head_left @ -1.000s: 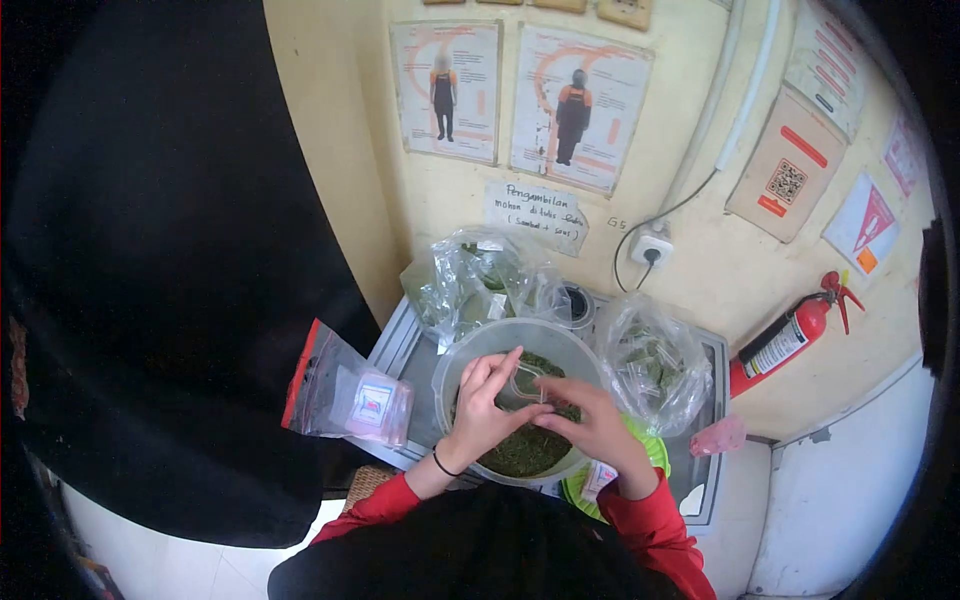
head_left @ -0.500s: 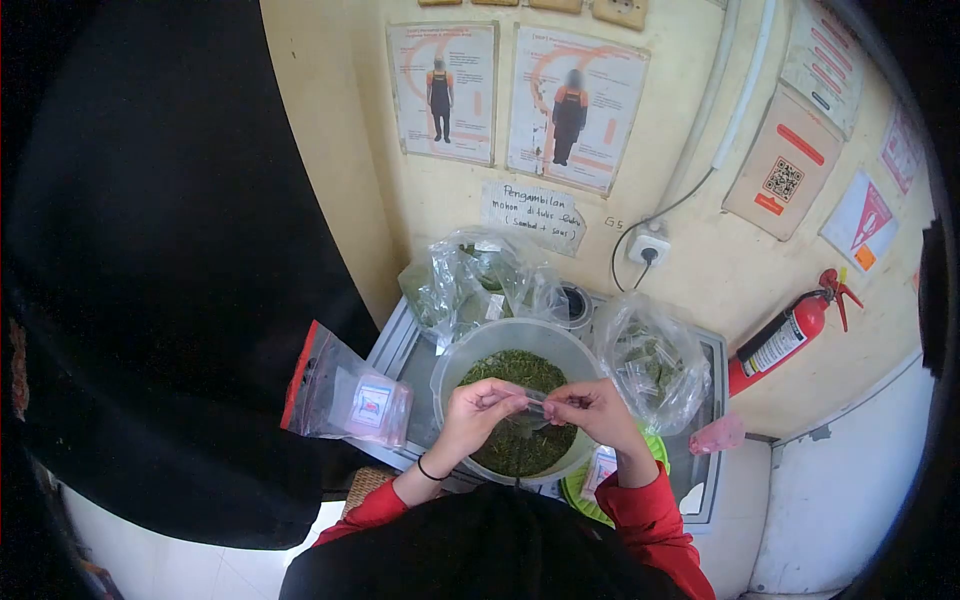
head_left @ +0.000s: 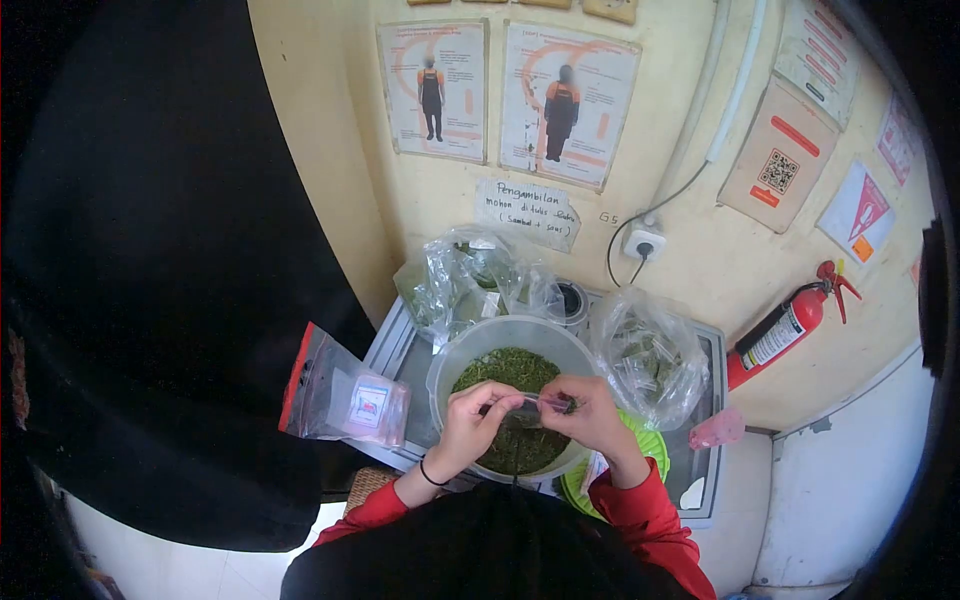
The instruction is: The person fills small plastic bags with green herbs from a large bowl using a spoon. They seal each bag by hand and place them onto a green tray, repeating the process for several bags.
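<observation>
My left hand (head_left: 472,428) pinches one side of a small clear plastic bag (head_left: 532,401), thumb against fingers. At its other side my right hand (head_left: 592,415) is closed on the bag's edge, with a little dark green showing by the fingers. Both hands are above a round translucent tub (head_left: 442,368). Finely chopped green leaves (head_left: 512,368) cover its inside; the hands hide part of them. What the small bag contains is hard to make out.
Large clear bags with green contents (head_left: 480,285) (head_left: 650,350) stand behind the tub. A red-edged zip bag (head_left: 345,395) lies left, a green basket (head_left: 655,445) and pink plastic cup (head_left: 716,428) right. A fire extinguisher (head_left: 780,335) hangs on the wall.
My right hand has turned and its fingers have curled in more at the bag, and a bit of green now shows there. The left hand keeps its pinch, shifted slightly.
</observation>
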`<control>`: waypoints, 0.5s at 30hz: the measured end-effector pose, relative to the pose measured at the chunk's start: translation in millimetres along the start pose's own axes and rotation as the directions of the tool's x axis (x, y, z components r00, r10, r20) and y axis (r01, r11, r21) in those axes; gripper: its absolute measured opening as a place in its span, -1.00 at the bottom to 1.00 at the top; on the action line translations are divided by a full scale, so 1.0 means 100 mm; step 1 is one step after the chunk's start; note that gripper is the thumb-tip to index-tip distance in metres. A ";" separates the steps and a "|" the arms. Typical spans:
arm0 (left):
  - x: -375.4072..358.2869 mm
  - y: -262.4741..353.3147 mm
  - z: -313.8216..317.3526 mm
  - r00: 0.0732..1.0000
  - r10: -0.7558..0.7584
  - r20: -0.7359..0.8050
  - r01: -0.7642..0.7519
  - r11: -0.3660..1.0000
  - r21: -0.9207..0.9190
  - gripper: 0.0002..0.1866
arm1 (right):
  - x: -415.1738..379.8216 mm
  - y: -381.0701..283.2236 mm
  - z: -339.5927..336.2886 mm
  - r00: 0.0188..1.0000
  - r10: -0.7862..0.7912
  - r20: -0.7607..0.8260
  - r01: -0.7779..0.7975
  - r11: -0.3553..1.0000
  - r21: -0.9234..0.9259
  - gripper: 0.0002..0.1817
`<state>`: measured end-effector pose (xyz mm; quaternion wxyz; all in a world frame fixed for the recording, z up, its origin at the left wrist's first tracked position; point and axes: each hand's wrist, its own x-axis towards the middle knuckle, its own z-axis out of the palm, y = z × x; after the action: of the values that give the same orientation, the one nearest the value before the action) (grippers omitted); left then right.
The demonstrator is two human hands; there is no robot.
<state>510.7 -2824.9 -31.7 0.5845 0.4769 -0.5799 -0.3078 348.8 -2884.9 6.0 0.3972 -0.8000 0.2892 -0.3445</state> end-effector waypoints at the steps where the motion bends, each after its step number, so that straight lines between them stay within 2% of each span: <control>1: 0.00 0.02 0.00 1.000 0.005 0.006 -0.005 1.000 -0.001 -0.95 | 0.01 -0.02 0.01 0.999 -0.036 0.003 0.036 0.999 -0.020 -0.90; 6: 0.02 0.06 0.01 0.997 0.069 0.047 -0.070 0.997 0.024 -0.94 | 0.03 -0.03 0.00 0.985 -0.173 0.022 0.175 0.981 -0.089 -0.89; 7: 0.03 0.07 0.00 0.995 0.085 0.052 -0.087 0.996 0.032 -0.94 | 0.02 -0.02 -0.03 0.986 -0.166 0.022 0.168 0.980 -0.103 -0.89; 10: 0.02 0.01 -0.01 0.999 -0.031 -0.010 0.031 0.999 -0.045 -0.94 | -0.04 0.02 -0.16 0.994 -0.111 0.023 0.113 0.985 -0.130 -0.91; 12: 0.03 -0.08 -0.02 0.996 -0.076 0.051 0.080 0.994 -0.079 -0.91 | -0.09 0.03 -0.25 1.000 -0.025 0.018 0.028 0.990 -0.136 -0.91; 13: 0.04 -0.13 -0.01 0.991 -0.098 0.089 0.106 0.990 -0.096 -0.89 | -0.11 0.06 -0.30 0.998 -0.055 0.001 0.054 0.979 -0.197 -0.91; 15: 0.10 -0.26 0.00 0.999 -0.025 0.049 0.026 0.999 -0.019 -0.77 | -0.16 0.13 -0.43 0.994 -0.102 -0.042 0.083 0.941 -0.327 -0.89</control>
<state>517.2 -2843.1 -51.6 0.5710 0.4708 -0.5847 -0.3323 303.8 -2898.8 9.2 0.2349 -0.8566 0.3156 -0.3337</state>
